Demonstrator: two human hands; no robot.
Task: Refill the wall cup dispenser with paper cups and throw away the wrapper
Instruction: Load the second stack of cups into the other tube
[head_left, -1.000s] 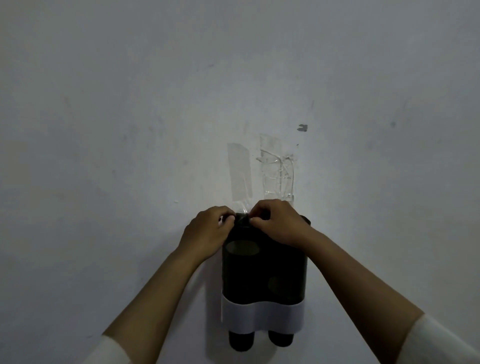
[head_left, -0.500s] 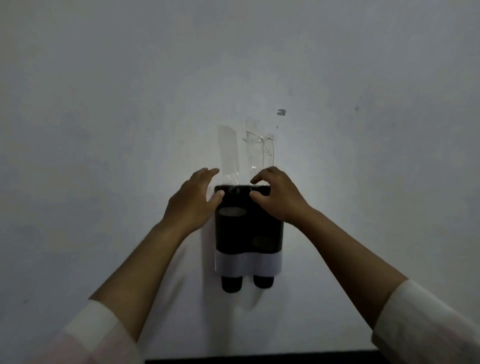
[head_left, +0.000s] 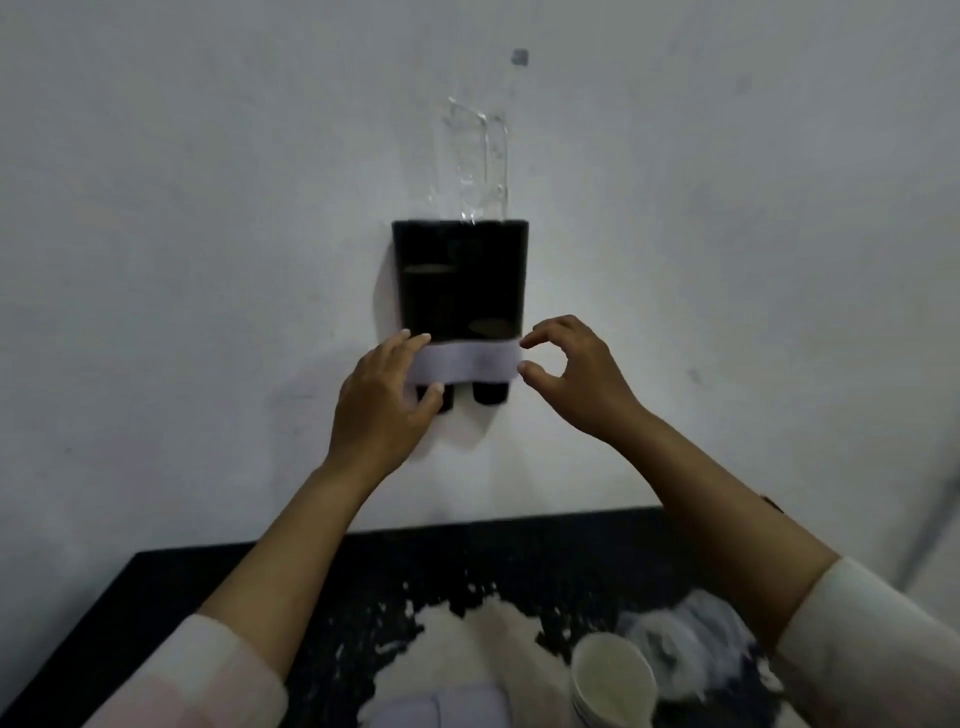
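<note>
Head view: dispenser (head_left: 461, 291) between spread fingers (head_left: 415, 340); left hand (head_left: 384, 400) touches band, right hand (head_left: 576, 379) beside.

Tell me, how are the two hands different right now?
The left hand lies over the dispenser's white band and a black spout, thumb under the band; the right hand hovers beside the band's end. Left fingers are nearly straight; right finger and thumb curve into an open pinch, holding nothing. Both sit at band height.
</note>
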